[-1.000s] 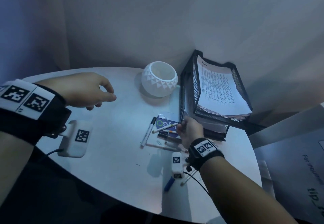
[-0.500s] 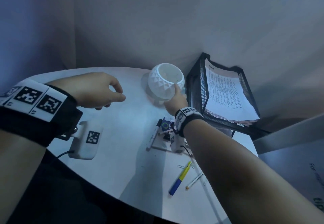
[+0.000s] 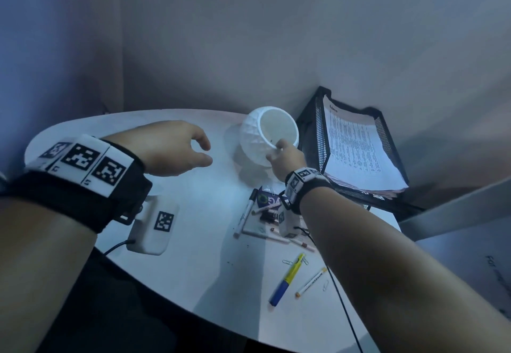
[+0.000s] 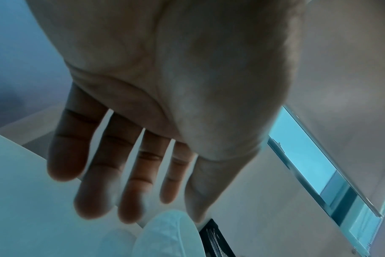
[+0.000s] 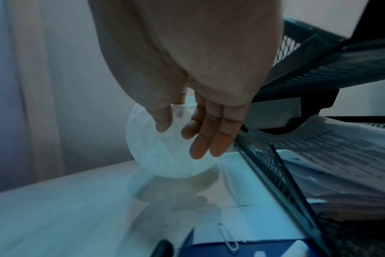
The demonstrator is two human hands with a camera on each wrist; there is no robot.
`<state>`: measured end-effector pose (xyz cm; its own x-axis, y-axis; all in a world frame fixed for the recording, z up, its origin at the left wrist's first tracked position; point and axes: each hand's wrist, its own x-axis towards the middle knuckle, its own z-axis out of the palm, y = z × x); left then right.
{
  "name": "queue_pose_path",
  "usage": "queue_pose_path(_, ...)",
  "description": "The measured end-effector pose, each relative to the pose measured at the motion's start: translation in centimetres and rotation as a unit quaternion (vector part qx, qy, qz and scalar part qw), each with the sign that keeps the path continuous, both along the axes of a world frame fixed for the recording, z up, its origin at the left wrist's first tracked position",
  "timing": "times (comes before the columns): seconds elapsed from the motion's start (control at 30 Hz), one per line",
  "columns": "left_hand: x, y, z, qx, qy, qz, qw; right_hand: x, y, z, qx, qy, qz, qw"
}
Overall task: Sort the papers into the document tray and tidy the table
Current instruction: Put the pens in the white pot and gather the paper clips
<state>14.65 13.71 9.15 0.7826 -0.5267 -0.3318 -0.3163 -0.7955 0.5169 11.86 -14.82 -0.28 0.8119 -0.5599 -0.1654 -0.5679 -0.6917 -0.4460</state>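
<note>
A white faceted cup (image 3: 257, 139) stands tipped, its mouth turned toward me, beside the black mesh document tray (image 3: 312, 131). My right hand (image 3: 278, 150) pinches the cup's near rim; in the right wrist view the thumb and fingers of that hand (image 5: 176, 132) lie on the cup (image 5: 156, 156). Printed papers (image 3: 356, 148) fill the top tier of the tray. My left hand (image 3: 203, 150) hovers above the table left of the cup, holding nothing. In the left wrist view this hand (image 4: 130, 191) shows straight, spread fingers above the cup (image 4: 169, 234).
On the round white table (image 3: 193, 200), a black-capped marker (image 3: 244, 215), a blue card (image 3: 266, 200) and several pens lie under my right wrist. Nearer me are a blue-and-yellow pen (image 3: 286, 279), a white pen (image 3: 311, 282) and paper clips (image 3: 287, 262). Walls close in behind the table.
My right hand left the pens by the tray, reached to the white cup, took its rim and tipped it toward me. The left hand stayed hovering in much the same place.
</note>
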Motion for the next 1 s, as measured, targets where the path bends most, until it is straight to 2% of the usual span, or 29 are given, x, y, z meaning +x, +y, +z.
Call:
queue_pose_path(0.13,-1.4,-1.5,0.1,-0.017,-0.058,-0.039,0.997,-2.8,1.0,2.1,-0.001,-0.058,0.052,0.997)
queue_pose_path(0.3,-3.6,-4.2,0.4,-0.147,-0.15,-0.057,0.976,-7.4,3.2,5.9,-0.025,-0.082,0.144,0.986)
queue_pose_path(0.37,-4.3,-4.9,0.5,-0.153,-0.165,-0.083,0.971,-9.4,3.9,7.1,-0.027,-0.087,0.166,0.982)
queue_pose_path(0.43,-5.1,-5.4,0.3,-0.111,-0.177,-0.103,0.973,-11.3,4.2,7.6,-0.029,-0.098,0.17,0.98)
queue_pose_path(0.5,-5.9,-5.8,0.0,-0.034,-0.195,-0.105,0.975,-13.0,4.0,7.6,-0.007,-0.119,0.171,0.978)
queue_pose_path(0.6,-7.0,-6.2,-0.6,0.053,-0.195,-0.122,0.972,-15.6,2.1,6.3,0.09,-0.128,0.163,0.974)
queue_pose_path(0.67,-7.0,-6.0,-0.8,0.085,-0.179,-0.128,0.972,-17.3,0.0,4.9,0.085,-0.083,0.155,0.981)
queue_pose_path(0.73,-6.6,-5.7,-1.0,0.108,-0.157,-0.129,0.973,-18.9,-2.2,3.6,0.021,0.028,0.181,0.983)
queue_pose_path(0.83,-6.2,-5.1,-1.1,0.113,-0.139,-0.128,0.976,-21.4,-4.6,1.3,-0.073,0.222,0.221,0.947)
queue_pose_path(1.0,-6.7,-5.4,-1.7,0.105,-0.114,-0.138,0.978,-23.1,-6.2,-1.8,-0.109,0.302,0.243,0.915)
